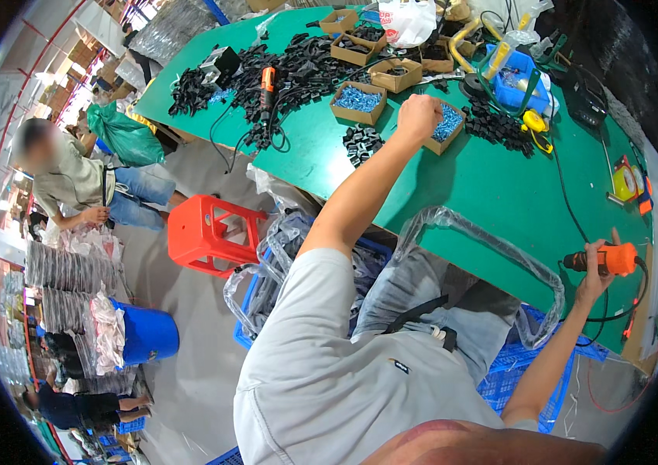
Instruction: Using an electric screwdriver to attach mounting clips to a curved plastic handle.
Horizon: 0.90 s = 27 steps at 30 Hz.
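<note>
My left hand (420,118) is closed at the edge of a small cardboard box of blue screws (446,124). What its fingers pinch, if anything, is hidden. At the right end of the green table, my right hand (595,271) grips an orange and black electric screwdriver (612,260) with a dark cord. A bent tube frame (491,242) in clear plastic wrap rests across the table's near edge, between my arms. Left of my left hand stands another box of blue screws (358,103). Small black plastic parts (362,144) lie in a pile beside that box.
A second orange screwdriver (268,91) rests by a large heap of black parts (298,70). A blue bin (516,87), tape rolls (625,182) and cords occupy the table (499,186). A red stool (205,232) and wrapped frames (282,248) stand left. A person (65,178) is farther left.
</note>
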### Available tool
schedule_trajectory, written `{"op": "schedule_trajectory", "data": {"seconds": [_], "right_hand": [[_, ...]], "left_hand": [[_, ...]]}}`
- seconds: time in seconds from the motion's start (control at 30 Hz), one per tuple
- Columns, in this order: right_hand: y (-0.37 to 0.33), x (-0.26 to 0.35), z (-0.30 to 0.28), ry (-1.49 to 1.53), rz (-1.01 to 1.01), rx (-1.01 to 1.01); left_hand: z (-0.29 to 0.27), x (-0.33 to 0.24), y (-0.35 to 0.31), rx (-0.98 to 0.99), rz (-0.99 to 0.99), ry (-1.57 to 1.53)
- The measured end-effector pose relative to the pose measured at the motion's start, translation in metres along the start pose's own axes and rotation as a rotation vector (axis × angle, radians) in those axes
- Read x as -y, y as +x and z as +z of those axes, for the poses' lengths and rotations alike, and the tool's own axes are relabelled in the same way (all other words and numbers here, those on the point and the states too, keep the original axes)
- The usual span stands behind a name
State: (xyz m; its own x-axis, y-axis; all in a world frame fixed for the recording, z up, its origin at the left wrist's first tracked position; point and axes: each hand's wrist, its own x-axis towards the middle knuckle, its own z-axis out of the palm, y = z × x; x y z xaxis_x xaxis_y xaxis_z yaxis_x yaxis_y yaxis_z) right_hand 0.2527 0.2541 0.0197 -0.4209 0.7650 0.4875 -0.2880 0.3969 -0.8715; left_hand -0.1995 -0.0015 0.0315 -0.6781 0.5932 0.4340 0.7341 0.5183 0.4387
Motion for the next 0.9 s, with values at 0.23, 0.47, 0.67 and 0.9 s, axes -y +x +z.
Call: {"op": "schedule_trajectory", "data": {"seconds": [0.23, 0.47, 0.67, 0.9], "right_hand": [[-0.021, 0.043, 0.024, 0.219, -0.019, -0.340], [-0.054, 0.144, 0.095, 0.680, -0.200, 0.126], [-0.060, 0.145, 0.093, 0.695, -0.195, 0.173], [-0.062, 0.139, 0.099, 0.695, -0.161, 0.147]], "left_hand": [[-0.014, -0.096, -0.103, 0.015, 0.051, -0.780], [-0.018, -0.174, -0.196, 0.175, 0.248, -0.745], [-0.007, -0.190, -0.209, 0.195, 0.304, -0.781], [-0.013, -0.191, -0.208, 0.193, 0.311, -0.790]]}}
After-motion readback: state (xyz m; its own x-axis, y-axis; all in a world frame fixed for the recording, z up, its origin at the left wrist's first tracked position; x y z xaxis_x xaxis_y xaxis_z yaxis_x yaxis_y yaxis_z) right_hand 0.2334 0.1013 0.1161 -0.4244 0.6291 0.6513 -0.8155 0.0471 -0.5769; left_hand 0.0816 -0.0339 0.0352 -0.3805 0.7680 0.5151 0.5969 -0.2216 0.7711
